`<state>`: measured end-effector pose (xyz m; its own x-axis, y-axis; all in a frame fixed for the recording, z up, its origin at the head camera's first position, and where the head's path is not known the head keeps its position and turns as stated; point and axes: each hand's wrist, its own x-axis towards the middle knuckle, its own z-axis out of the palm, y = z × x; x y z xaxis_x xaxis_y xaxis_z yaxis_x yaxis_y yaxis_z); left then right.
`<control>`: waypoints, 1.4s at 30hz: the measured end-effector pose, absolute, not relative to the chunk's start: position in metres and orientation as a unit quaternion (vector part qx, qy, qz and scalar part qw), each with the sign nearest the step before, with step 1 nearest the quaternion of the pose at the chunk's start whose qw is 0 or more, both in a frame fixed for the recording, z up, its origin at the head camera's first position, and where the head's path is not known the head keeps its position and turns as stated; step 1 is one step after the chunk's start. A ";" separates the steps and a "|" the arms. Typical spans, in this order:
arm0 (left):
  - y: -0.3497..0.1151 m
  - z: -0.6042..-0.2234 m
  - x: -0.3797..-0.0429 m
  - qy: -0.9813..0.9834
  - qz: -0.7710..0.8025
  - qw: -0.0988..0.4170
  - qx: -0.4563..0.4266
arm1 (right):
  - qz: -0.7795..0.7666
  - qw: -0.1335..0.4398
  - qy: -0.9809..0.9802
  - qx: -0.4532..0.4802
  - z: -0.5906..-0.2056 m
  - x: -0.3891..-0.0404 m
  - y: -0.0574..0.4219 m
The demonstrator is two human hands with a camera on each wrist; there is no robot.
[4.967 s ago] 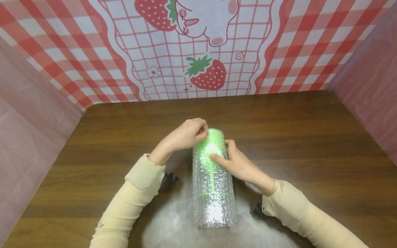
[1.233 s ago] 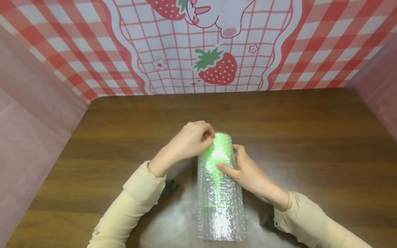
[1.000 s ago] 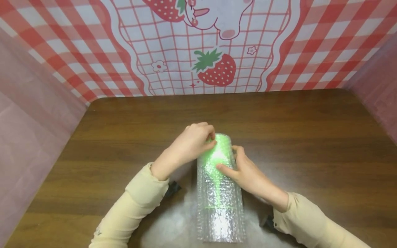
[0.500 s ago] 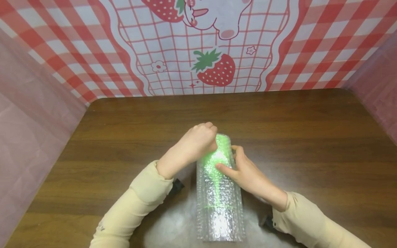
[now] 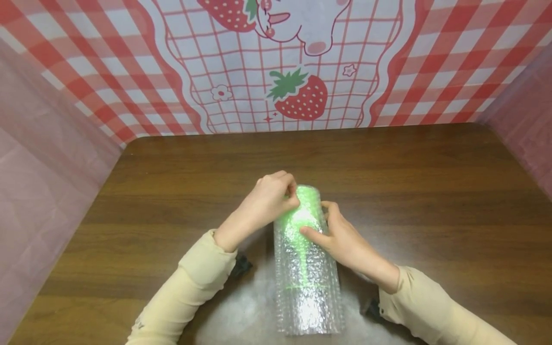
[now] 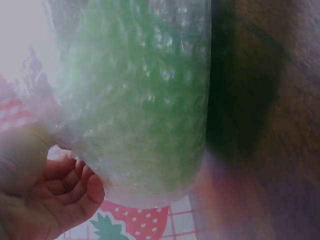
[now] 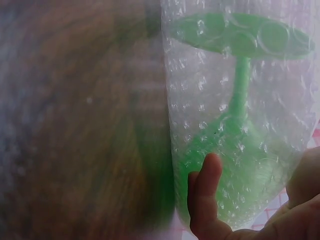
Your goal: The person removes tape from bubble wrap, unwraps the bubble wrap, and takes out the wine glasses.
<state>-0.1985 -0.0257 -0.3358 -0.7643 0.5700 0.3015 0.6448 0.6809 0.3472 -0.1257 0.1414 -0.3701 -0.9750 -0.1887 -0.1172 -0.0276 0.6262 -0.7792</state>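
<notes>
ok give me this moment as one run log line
left hand: curled at far end of bubble wrap | right hand: grips its right side | inside: green goblet, showing through

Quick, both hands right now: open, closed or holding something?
Left hand: fingers curled at the bubble wrap; cannot tell whether it pinches it.
Right hand: holding the bubble wrap, a green goblet inside.

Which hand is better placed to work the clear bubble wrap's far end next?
Probably the left hand: it curls beside that end, while the right hand holds the wrapped green stemmed cup.
</notes>
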 end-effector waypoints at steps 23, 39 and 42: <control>-0.048 -0.346 -0.219 -0.833 -0.276 0.024 -0.480 | -0.426 0.098 0.897 -0.064 -0.369 -0.125 0.142; -0.047 -0.347 -0.216 -0.840 -0.286 0.018 -0.460 | -0.431 0.108 0.894 -0.062 -0.369 -0.125 0.143; -0.052 -0.346 -0.214 -0.840 -0.309 0.024 -0.445 | -0.441 0.109 0.888 -0.064 -0.370 -0.125 0.143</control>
<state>-0.2135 -0.0518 -0.3462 -0.6031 0.7328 0.3150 0.7625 0.4137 0.4974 -0.1251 0.1431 -0.3702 -0.9682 -0.2094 -0.1369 -0.0175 0.6024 -0.7980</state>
